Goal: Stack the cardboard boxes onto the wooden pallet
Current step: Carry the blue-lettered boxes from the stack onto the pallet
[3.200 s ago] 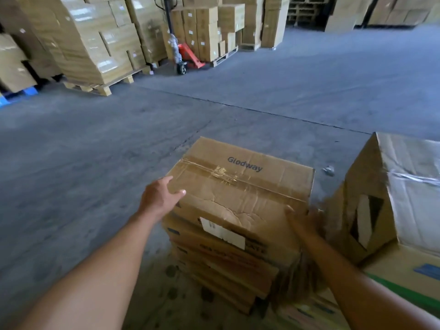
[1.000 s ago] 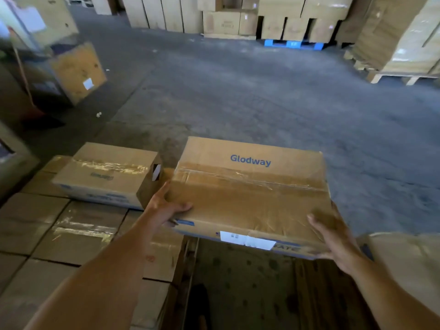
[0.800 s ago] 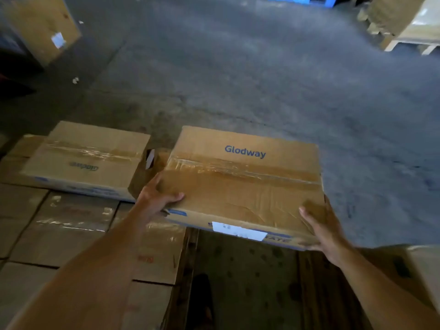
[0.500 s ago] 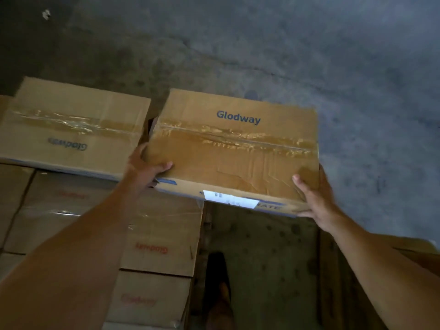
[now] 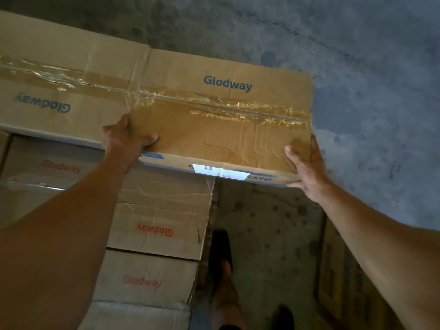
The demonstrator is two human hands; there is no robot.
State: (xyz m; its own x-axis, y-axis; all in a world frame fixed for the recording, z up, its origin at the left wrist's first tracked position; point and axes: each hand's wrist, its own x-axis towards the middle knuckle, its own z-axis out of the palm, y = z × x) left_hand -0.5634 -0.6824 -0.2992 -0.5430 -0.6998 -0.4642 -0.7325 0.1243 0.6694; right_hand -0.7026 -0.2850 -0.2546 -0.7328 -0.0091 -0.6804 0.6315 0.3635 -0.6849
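Observation:
I hold a flat cardboard box (image 5: 221,120) with blue "Glodway" print and a taped seam, level in front of me. My left hand (image 5: 123,139) grips its near left corner, and my right hand (image 5: 307,167) grips its near right corner. Its left end butts against a second blue-print box (image 5: 66,91) that lies on top of the stack. Its left part overlaps the lower layer of red-print boxes (image 5: 157,227); its right part overhangs the floor. The wooden pallet is hidden under the boxes.
Grey concrete floor (image 5: 371,91) lies beyond and to the right of the stack. My feet in dark shoes (image 5: 221,253) stand on the floor beside the stack. Another cardboard box (image 5: 338,282) sits at the lower right, close to my right arm.
I have carried the box from the source pile over to the stack. In the last second it has moved left and down until it meets the top box. The view has tilted downward.

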